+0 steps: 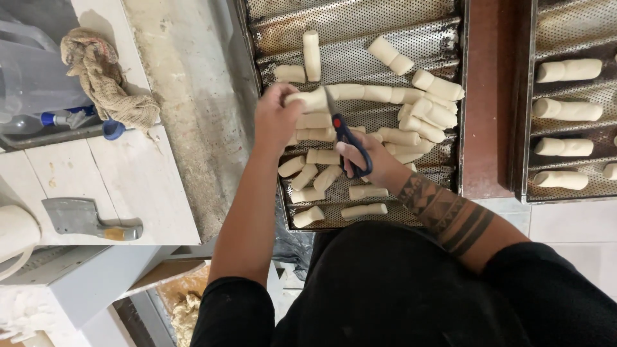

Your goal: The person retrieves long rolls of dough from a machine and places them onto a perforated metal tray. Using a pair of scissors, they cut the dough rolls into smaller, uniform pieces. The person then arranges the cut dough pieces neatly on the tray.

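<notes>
My left hand point(275, 119) grips the end of a long roll of pale dough point(360, 93) that lies across a perforated metal baking tray point(360, 38). My right hand point(369, 160) holds blue-handled scissors point(344, 132), whose blades point up and sit on the dough roll just right of my left hand. Several short cut dough pieces point(315, 173) lie scattered on the tray around and below both hands. A tattooed band shows on my right forearm.
A second perforated tray point(565, 148) at the right carries several dough logs in its grooves. On the white tiled counter at the left lie a cleaver point(87, 218), a crumpled cloth point(106, 80) and a clear plastic jug point(29, 71). A dusty grey strip separates counter and tray.
</notes>
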